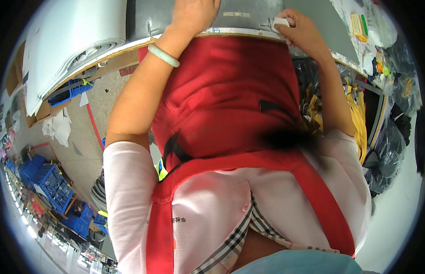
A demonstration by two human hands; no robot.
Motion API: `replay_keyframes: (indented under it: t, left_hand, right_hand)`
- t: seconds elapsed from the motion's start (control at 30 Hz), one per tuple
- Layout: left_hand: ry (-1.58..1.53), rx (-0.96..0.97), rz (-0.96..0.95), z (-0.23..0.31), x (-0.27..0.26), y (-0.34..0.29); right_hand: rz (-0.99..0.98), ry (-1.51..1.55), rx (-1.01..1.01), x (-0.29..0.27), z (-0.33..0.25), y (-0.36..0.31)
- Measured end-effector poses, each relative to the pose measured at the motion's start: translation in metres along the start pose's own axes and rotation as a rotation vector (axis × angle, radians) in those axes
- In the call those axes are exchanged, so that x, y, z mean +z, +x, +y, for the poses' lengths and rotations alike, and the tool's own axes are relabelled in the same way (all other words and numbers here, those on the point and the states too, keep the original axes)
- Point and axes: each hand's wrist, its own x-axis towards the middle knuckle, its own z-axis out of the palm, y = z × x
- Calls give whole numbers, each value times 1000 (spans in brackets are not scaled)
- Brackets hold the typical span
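Observation:
A dark grey sheet (151,11) lies on the worktable by its near edge, with L-shaped corner marks and a small tan strip (236,14) on it. My left hand (194,14) rests over this sheet, a pale green bangle (163,55) on its wrist; its fingertips are cut off by the upper edge of the picture. To the right, my right hand (303,33) is closed at the table's edge, pinching a small flat white piece (279,23) between thumb and fingers. Part of that piece is hidden by the fingers.
A large roll of white sheet material (75,41) overhangs the table on the left. Blue crates (55,187) stand on the floor at left. Below the table at right hang yellow strips (357,118), near black plastic bags (388,150). A yellow box (358,27) lies far right.

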Motion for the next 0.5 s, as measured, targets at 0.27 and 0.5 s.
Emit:
replay_keyframes:
  t: [0.27, 0.5]
  left_hand:
    - [80, 87, 142, -13, 21, -10]
    - [13, 37, 47, -11, 22, -11]
  right_hand:
    - [311, -155, -203, -22, -29, 78]
    - [447, -310, -399, -28, -35, 137]
